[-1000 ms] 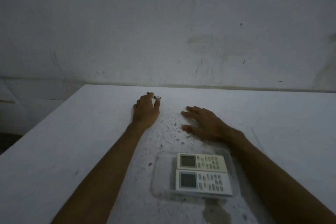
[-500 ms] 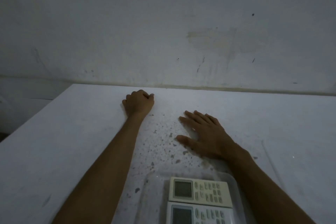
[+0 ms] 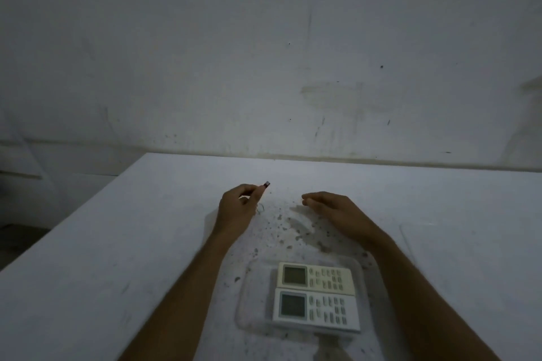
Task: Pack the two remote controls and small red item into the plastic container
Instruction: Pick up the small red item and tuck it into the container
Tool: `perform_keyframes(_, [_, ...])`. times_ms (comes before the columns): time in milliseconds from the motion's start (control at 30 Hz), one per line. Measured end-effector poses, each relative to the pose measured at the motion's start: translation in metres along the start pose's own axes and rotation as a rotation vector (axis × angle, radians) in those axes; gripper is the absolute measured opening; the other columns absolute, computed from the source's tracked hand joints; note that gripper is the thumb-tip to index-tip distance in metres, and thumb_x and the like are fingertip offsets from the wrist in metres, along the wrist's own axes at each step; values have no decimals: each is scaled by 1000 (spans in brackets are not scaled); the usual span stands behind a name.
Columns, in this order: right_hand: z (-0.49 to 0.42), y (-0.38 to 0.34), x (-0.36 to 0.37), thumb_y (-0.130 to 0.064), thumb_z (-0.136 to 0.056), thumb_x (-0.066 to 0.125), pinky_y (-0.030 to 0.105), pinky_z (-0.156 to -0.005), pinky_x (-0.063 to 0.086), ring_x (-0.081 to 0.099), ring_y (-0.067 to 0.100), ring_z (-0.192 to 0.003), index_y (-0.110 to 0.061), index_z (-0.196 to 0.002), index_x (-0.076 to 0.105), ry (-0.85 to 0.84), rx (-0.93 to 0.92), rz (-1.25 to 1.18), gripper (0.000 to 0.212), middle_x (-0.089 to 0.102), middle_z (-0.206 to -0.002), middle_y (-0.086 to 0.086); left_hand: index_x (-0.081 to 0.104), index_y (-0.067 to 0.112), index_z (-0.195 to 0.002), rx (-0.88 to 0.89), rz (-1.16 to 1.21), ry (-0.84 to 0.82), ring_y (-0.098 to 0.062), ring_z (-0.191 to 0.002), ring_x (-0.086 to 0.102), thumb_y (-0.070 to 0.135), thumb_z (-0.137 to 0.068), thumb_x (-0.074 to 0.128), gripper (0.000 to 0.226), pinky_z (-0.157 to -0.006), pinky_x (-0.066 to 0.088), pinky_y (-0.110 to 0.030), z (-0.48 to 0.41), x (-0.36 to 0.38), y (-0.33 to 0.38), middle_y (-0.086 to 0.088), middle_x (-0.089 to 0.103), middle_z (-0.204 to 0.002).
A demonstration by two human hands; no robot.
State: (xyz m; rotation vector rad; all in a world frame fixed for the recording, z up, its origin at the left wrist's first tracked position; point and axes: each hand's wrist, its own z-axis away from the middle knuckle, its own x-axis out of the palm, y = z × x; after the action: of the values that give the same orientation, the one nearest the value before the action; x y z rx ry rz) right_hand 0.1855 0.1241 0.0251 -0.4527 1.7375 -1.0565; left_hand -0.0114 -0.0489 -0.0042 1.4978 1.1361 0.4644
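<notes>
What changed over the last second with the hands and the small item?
The left hand closed over the small item at the far side of the table, then lifted it, now pinched at its fingertips. The right hand rose from lying flat to hovering, empty. Both remote controls stayed side by side in the plastic container.

The small item (image 3: 267,184) pinched in the left hand (image 3: 239,208) is too small and dim to tell its colour or shape. Just below that hand, a thin ring (image 3: 260,208) is barely discernible. Both forearms are cut off at the bottom edge.
</notes>
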Motion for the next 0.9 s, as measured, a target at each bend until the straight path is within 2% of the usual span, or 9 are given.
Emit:
perform_keyframes(100, [19,-16,-4,-43,-102,54,6,-78,47,61,-6,-110,-34,-125,68,-45,17,-12,28,70,-118,-19,78,18,-94,-39,118,-71,-7,-49,58,38,-98,69,22,-47,46,-22,32,-8,12,-2,69,-61])
perform_keyframes(233, [49,-43,9,-42,-102,55,24,-96,51,62,-4,-106,-29,-130,67,60,-65,114,33,69,-125,-12,76,18,-94,35,155,-139,-5,-54,62,27,-101,65,16,-52,49,-18,60,-22,34,-1,72,-63])
perform_keyframes(333, [78,-53,31,-52,-99,52,30,-102,42,53,3,-118,-33,-138,59,244,-160,218,44,61,-136,-11,75,19,-96,137,190,-212,-9,-58,66,26,-100,66,12,-60,53,-20,77,-35,55,-2,73,-66])
perform_keyframes(467, [100,-63,47,-65,-96,44,35,-103,37,48,-1,-113,-40,-138,57,381,-284,252,50,57,-119,-26,76,24,-99,183,132,-289,-11,-62,70,46,-90,68,25,-62,57,-21,110,-46,59,-1,76,-72])
perform_keyframes(567, [103,-67,50,-59,-95,50,40,-94,45,52,3,-101,-39,-122,70,352,-342,324,40,66,-107,-22,78,24,-97,180,99,-342,-9,-60,69,32,-97,67,13,-61,55,-21,125,-45,56,-1,77,-72])
perform_keyframes(667, [103,-62,56,-52,-95,58,37,-88,44,51,5,-98,-35,-116,74,333,-368,381,31,71,-106,-15,78,30,-94,187,89,-321,-6,-58,69,24,-99,67,13,-58,53,-17,128,-44,58,2,77,-70])
perform_keyframes(733, [103,-60,57,-58,-93,57,30,-88,42,49,1,-98,-37,-111,74,316,-372,372,33,67,-103,-22,79,29,-96,199,88,-335,-8,-59,69,33,-96,70,11,-58,53,-17,129,-47,55,0,76,-69])
perform_keyframes(800, [103,-62,56,-62,-91,55,27,-89,41,50,-4,-97,-37,-107,73,321,-378,358,35,61,-99,-30,80,28,-101,224,93,-340,-11,-61,70,48,-92,69,24,-60,55,-19,129,-47,54,0,76,-71])
perform_keyframes(900, [104,-67,55,-50,-93,62,27,-89,46,58,-5,-96,-33,-109,72,430,-360,251,26,60,-96,-32,75,30,-112,215,176,-315,-17,-64,72,48,-91,69,28,-58,58,-26,129,-41,57,-1,80,-85])
